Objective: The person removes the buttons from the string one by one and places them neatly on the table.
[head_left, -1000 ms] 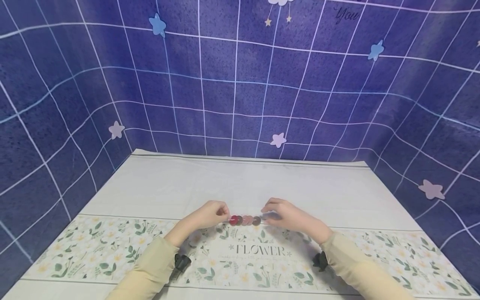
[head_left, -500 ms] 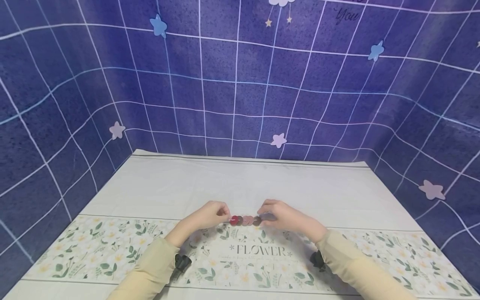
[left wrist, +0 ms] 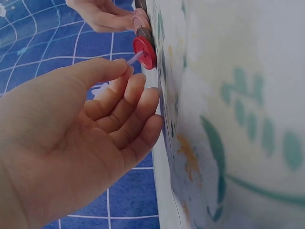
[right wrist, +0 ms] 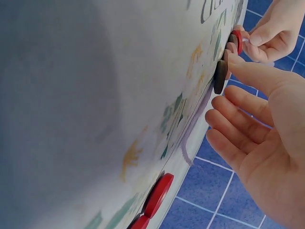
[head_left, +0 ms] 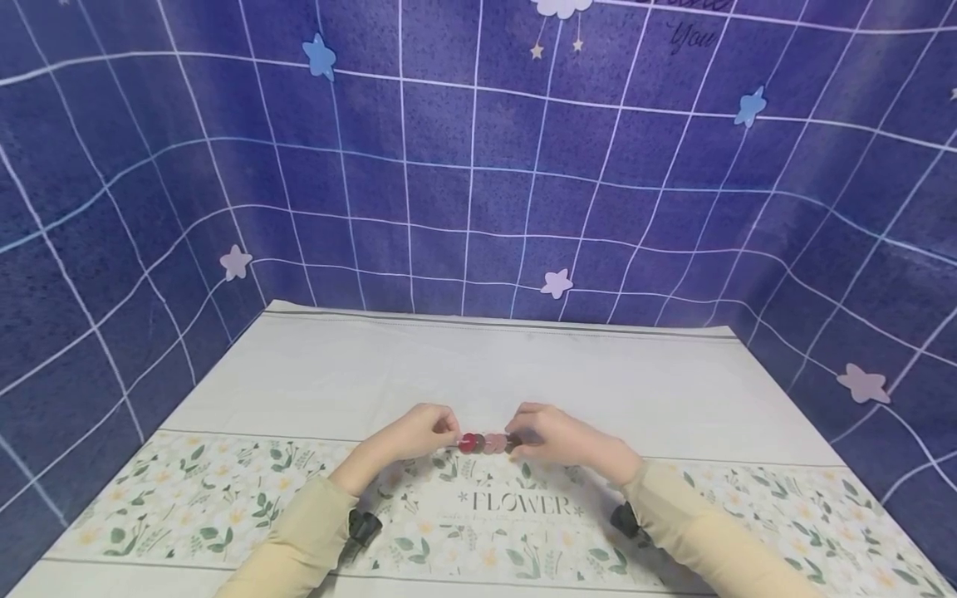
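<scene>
Several round buttons lie in a row on a lilac string [right wrist: 190,124] on the white tablecloth. A red button [head_left: 468,443] ends the row on the left, with a dark brown button [left wrist: 144,34] and pink buttons [head_left: 493,443] beyond it. The left hand [head_left: 420,432] pinches the short string end beside the red button between thumb and index finger. At the other end, the right hand [head_left: 557,434] reaches round the last dark brown button [right wrist: 220,76]. Its thumb overlaps the pink buttons in the right wrist view, apart from the loosely bent fingers [right wrist: 240,102].
Two more red buttons [right wrist: 159,195] lie at the bottom of the right wrist view. A flower-printed band [head_left: 247,498] with lettering crosses the tablecloth [head_left: 359,357]. Behind and at the sides hangs a blue grid-patterned curtain [head_left: 434,191] with stars.
The right hand has moved left toward the buttons, so its fingers now come over the last dark brown button. The left hand stays in place, pinching the string end.
</scene>
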A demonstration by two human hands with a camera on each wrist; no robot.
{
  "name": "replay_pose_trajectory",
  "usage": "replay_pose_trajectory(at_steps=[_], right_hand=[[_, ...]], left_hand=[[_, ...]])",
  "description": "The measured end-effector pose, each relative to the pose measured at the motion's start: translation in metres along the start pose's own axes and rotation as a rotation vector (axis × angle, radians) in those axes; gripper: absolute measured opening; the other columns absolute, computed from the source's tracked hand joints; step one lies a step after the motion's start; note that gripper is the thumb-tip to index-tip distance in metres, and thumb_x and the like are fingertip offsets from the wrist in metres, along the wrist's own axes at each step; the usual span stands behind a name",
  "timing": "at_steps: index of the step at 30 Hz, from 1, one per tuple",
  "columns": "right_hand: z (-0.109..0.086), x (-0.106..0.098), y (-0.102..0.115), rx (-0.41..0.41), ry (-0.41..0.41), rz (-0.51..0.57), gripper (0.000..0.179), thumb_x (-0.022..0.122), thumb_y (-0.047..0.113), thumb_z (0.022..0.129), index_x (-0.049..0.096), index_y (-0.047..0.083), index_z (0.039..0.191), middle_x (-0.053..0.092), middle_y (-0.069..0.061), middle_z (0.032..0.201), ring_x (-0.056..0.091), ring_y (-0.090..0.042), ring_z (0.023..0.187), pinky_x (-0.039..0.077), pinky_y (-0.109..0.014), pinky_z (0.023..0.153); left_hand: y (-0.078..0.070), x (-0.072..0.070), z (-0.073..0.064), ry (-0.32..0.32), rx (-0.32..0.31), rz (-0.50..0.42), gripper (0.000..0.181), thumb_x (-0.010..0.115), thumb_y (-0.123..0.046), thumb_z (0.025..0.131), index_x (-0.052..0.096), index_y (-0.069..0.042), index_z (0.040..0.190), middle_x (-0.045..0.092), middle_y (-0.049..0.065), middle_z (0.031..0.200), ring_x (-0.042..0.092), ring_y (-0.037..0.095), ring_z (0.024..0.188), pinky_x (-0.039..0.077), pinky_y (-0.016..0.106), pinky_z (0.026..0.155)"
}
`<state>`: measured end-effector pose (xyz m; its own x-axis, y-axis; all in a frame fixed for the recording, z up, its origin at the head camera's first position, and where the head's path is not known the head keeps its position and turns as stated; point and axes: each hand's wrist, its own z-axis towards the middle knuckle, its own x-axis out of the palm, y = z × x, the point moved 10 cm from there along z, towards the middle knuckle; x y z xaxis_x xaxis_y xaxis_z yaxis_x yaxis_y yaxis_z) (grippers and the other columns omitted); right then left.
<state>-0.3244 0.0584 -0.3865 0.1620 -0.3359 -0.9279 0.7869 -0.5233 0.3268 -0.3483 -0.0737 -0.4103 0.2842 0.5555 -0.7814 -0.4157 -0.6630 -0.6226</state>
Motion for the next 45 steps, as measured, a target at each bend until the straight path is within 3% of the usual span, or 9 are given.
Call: replay_pose_trajectory(at_steps=[12, 21, 28, 38, 45], right_hand=[[0.0012, 0.0065, -0.0011, 0.032, 0.036, -0.016, 0.033, 0.071, 0.025, 0.081, 0.066, 0.007, 0.108, 0.062, 0.000, 0.094, 0.057, -0.011, 0.085, 0.049, -0.023, 0.082], [0.0036, 0.0096, -0.0044, 0.051, 0.043, -0.064, 0.038, 0.070, 0.033, 0.081, 0.066, 0.010, 0.110, 0.058, 0.003, 0.095, 0.055, -0.008, 0.088, 0.049, -0.025, 0.086], [0.0048, 0.0095, -0.0030, 0.044, 0.039, -0.074, 0.033, 0.068, 0.032, 0.083, 0.066, 0.008, 0.107, 0.057, 0.002, 0.094, 0.054, -0.008, 0.087, 0.049, -0.025, 0.085], [0.0025, 0.0081, -0.0086, 0.136, 0.038, -0.028, 0.031, 0.069, 0.030, 0.083, 0.067, 0.007, 0.103, 0.056, 0.001, 0.090, 0.054, -0.011, 0.084, 0.049, -0.027, 0.082], [0.0020, 0.0102, -0.0104, 0.122, 0.043, -0.041, 0.030, 0.068, 0.028, 0.084, 0.067, 0.009, 0.106, 0.058, 0.002, 0.094, 0.056, -0.009, 0.087, 0.050, -0.026, 0.084]], left_hand=[[0.0009, 0.0017, 0.0019, 0.009, -0.002, -0.004, 0.004, 0.060, -0.013, 0.087, 0.063, -0.011, 0.084, 0.063, -0.003, 0.081, 0.056, 0.008, 0.076, 0.048, 0.030, 0.077], [-0.0003, 0.0000, 0.0015, 0.011, 0.002, -0.005, 0.005, 0.060, -0.013, 0.086, 0.063, -0.010, 0.084, 0.064, -0.003, 0.081, 0.056, 0.009, 0.075, 0.049, 0.031, 0.076], [0.0012, 0.0003, 0.0021, 0.010, -0.009, -0.002, 0.005, 0.060, -0.014, 0.087, 0.063, -0.011, 0.084, 0.064, -0.004, 0.081, 0.056, 0.009, 0.075, 0.049, 0.031, 0.077], [-0.0004, 0.0004, 0.0024, 0.014, -0.003, -0.008, 0.005, 0.060, -0.014, 0.087, 0.063, -0.010, 0.083, 0.063, -0.004, 0.078, 0.055, 0.009, 0.073, 0.048, 0.029, 0.074], [0.0006, 0.0006, 0.0017, 0.012, -0.012, -0.007, 0.005, 0.061, -0.013, 0.086, 0.063, -0.011, 0.083, 0.063, -0.004, 0.078, 0.055, 0.009, 0.073, 0.048, 0.029, 0.074]])
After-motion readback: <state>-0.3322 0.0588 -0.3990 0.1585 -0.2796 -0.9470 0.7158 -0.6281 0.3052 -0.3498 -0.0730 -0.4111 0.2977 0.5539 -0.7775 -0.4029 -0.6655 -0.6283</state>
